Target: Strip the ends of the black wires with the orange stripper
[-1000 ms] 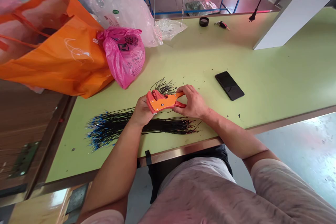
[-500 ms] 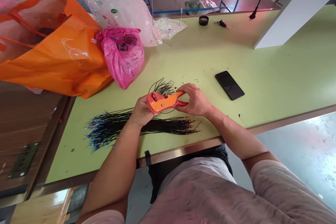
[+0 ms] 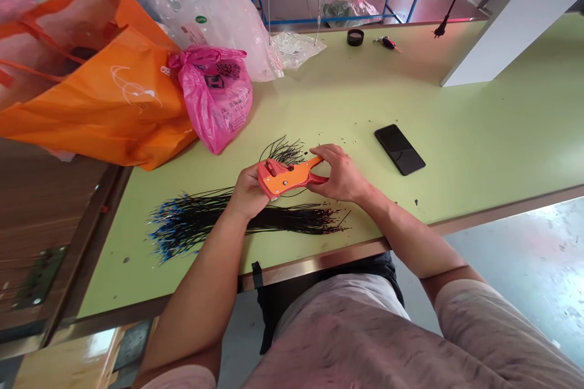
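Note:
My right hand (image 3: 340, 175) is wrapped round the handles of an orange and red wire stripper (image 3: 285, 180). The tool's handles stand apart, and its jaw end points left. At that jaw end my left hand (image 3: 249, 193) is closed, its fingertips partly hidden behind the red head. A thin black wire (image 3: 296, 193) curves out below the tool, close to the left hand. Under my left wrist lies a long bundle of black wires (image 3: 283, 219), blue at the left ends and reddish at the right tips. A smaller heap of black wires (image 3: 283, 149) lies just beyond the tool.
A phone (image 3: 399, 149) lies on the green table (image 3: 456, 127) to the right. An orange bag (image 3: 104, 97) and a pink plastic bag (image 3: 216, 97) stand at the left. A black ring-shaped object (image 3: 354, 37) and keys (image 3: 387, 43) lie far back, near a white post (image 3: 497, 30).

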